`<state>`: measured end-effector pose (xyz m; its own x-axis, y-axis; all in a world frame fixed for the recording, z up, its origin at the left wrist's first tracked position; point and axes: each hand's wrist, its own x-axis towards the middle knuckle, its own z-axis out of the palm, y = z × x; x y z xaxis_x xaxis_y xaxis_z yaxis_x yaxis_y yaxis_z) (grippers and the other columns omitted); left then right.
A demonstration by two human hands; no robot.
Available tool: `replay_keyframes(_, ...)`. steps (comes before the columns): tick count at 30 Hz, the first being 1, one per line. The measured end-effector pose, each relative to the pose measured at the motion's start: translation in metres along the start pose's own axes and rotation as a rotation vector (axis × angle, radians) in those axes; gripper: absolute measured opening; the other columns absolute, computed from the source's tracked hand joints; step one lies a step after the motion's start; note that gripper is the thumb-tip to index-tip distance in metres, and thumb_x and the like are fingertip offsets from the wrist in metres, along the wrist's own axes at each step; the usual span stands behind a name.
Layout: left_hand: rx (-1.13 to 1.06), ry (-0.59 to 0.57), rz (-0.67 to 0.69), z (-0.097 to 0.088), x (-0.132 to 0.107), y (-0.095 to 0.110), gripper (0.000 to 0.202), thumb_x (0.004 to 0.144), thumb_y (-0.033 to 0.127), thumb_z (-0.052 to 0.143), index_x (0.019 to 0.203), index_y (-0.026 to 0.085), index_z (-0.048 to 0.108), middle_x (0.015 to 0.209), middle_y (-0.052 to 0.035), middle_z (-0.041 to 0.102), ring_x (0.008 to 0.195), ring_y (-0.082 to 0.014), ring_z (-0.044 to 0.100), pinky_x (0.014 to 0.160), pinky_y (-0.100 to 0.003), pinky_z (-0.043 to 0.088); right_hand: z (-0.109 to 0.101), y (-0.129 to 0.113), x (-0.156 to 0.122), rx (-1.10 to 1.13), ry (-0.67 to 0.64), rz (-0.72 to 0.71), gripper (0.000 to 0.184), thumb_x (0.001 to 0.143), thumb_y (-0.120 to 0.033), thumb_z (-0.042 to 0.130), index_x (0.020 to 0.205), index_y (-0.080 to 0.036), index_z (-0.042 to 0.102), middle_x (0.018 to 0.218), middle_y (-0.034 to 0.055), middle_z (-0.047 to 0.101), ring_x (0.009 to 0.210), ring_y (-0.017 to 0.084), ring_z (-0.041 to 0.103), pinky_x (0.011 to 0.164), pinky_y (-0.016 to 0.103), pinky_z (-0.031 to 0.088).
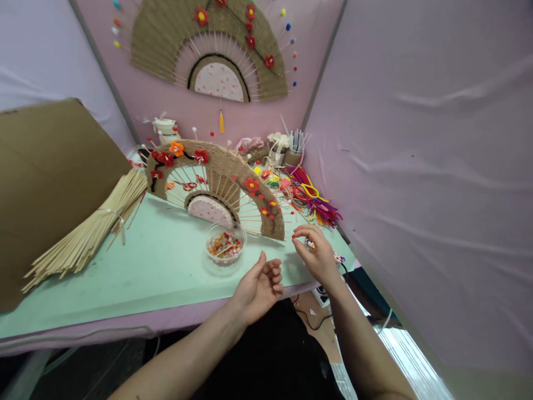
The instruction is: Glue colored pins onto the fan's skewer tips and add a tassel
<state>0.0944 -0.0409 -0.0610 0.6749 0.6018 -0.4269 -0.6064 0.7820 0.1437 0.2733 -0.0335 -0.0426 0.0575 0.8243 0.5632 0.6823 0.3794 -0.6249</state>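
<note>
Right hand (317, 254): thumb and index tips pinched together on a small round red bead (293, 237). Left hand (259, 286): palm up, fingers loosely curled, thumb apart, nothing seen in its hold. Brown, flower-trimmed, half-round fan (225, 159): beyond the left fingers, its right end near the pinching fingertips. Clear round plastic tub (245, 240) of red and amber beads (225, 245): left of the left thumb. Multicoloured fuzzy stems (315, 200): beyond the right fingers.

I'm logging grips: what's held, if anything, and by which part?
The right hand pinches a small, round red bead between thumb and fingertip; the exact spot cannot be told. The left hand holds nothing visible.
</note>
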Motion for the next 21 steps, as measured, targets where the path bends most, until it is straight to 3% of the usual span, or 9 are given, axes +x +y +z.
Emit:
replay_keyframes(8, 0.059, -0.001, 0.038, -0.008, 0.011, 0.003, 0.034, 0.087, 0.041, 0.06, 0.082, 0.008, 0.066, 0.069, -0.001, 0.048, 0.058, -0.0065, 0.044, 0.05, -0.017, 0.035, -0.002, 0.028, 0.01, -0.286, -0.095, -0.067, 0.012, 0.091, -0.028, 0.051, 0.093, -0.022, 0.06, 0.1, 0.0082, 0.064, 0.099, 0.024, 0.056, 0.086, 0.04, 0.04)
replay_keyframes(21, 0.055, 0.014, 0.034, -0.007, 0.008, 0.004, 0.037, 0.089, 0.041, 0.057, 0.08, 0.007, 0.066, 0.069, -0.0012, 0.047, 0.058, -0.0062, 0.044, 0.049, -0.016, 0.036, -0.004, 0.023, 0.018, -0.487, -0.208, -0.097, 0.007, 0.091, -0.022, 0.052, 0.092, -0.022, 0.059, 0.105, 0.0074, 0.067, 0.102, 0.025, 0.056, 0.084, 0.039, 0.033)
